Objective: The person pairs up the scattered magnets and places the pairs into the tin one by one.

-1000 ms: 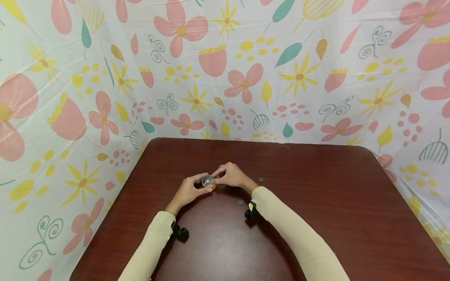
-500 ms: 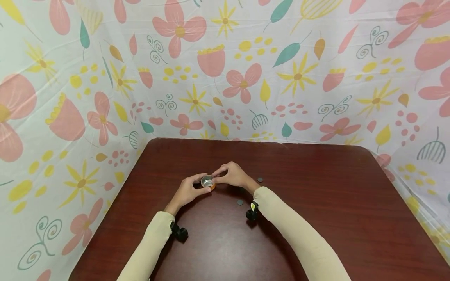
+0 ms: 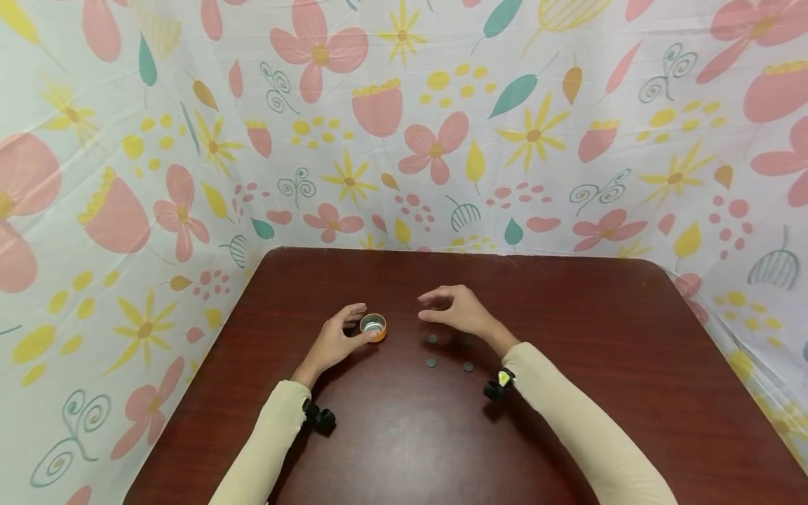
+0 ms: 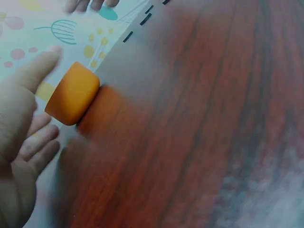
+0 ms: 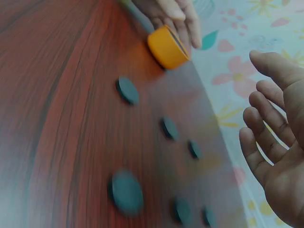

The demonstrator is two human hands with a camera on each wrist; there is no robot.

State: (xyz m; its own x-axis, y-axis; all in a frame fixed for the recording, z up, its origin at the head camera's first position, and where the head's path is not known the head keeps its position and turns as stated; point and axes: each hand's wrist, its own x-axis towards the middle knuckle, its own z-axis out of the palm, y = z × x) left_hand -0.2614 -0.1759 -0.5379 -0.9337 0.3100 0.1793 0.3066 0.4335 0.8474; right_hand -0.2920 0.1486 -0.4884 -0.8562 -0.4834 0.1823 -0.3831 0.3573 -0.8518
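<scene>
A small round tin [image 3: 373, 327], orange outside and silvery inside, stands on the table with its open top up. My left hand [image 3: 334, 344] lies close around its left side, thumb near the front rim and fingers spread apart behind. In the left wrist view the fingers stand off the orange wall; whether the thumb touches it I cannot tell. To the right, my right hand [image 3: 459, 310] hovers above the table, fingers and thumb apart, holding nothing. Several flat dark discs [image 5: 126, 192] lie below and beside it, in rows in the right wrist view.
The brown wooden table [image 3: 391, 435] has its far edge against a flower-printed cloth [image 3: 404, 175], which also runs along the left and right sides. Each sleeve cuff carries a black wrist camera [image 3: 320, 417].
My right hand has left the tin and moved right, over the discs, uncovering more of them. The left fingers have loosened from the tin, which stays in nearly the same place.
</scene>
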